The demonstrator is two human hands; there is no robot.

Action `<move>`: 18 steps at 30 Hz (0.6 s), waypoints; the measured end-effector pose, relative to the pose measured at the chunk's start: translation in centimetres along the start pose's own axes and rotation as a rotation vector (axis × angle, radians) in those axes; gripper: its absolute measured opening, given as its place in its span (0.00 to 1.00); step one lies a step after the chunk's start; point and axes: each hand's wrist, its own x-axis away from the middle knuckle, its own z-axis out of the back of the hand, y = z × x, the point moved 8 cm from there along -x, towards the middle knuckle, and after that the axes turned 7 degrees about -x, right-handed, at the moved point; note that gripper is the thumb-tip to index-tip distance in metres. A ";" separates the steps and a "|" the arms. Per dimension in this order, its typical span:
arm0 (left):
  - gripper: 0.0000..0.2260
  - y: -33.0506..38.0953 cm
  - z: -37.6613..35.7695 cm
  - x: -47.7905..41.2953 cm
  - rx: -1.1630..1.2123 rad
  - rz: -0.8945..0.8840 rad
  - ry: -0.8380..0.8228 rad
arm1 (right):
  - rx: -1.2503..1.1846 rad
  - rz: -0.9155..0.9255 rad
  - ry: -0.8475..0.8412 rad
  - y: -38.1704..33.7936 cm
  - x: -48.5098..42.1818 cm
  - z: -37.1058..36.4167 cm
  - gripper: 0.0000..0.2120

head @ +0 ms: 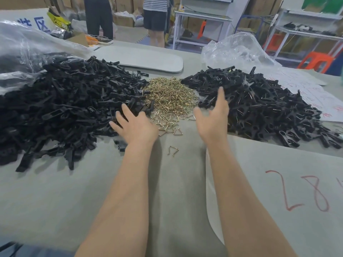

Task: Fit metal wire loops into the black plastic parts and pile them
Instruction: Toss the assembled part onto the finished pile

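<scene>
A big heap of plain black plastic parts point(70, 108) covers the left of the grey table. In the middle lies a pile of brass-coloured wire loops point(169, 97). On the right sits a second heap of black parts with wire loops fitted in them point(259, 106). My left hand point(136, 125) lies palm down with spread fingers at the right edge of the left heap, holding nothing. My right hand point(213, 115) hovers with straight fingers at the left edge of the right heap, also holding nothing. One loose wire loop point(173, 150) lies nearer me between my forearms.
Clear plastic bags lie at the back left point(27, 43) and back right point(235, 49). A grey board point(144, 58) lies behind the wire pile. Two people point(128, 17) stand beyond the table. Grey sheet with red writing point(306, 191) covers the near right.
</scene>
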 end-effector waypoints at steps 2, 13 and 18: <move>0.13 0.0 0.1 -0.1 -0.017 -0.013 0.034 | 0.122 0.027 -0.117 -0.1 0.1 -1.3 0.30; 0.03 1.4 3.0 0.7 0.211 -0.078 0.261 | 0.125 0.013 -0.252 0.4 0.5 -3.5 0.13; 0.14 2.9 3.7 1.3 0.616 -0.193 0.226 | 0.157 0.122 -0.387 -0.5 1.0 -4.8 0.19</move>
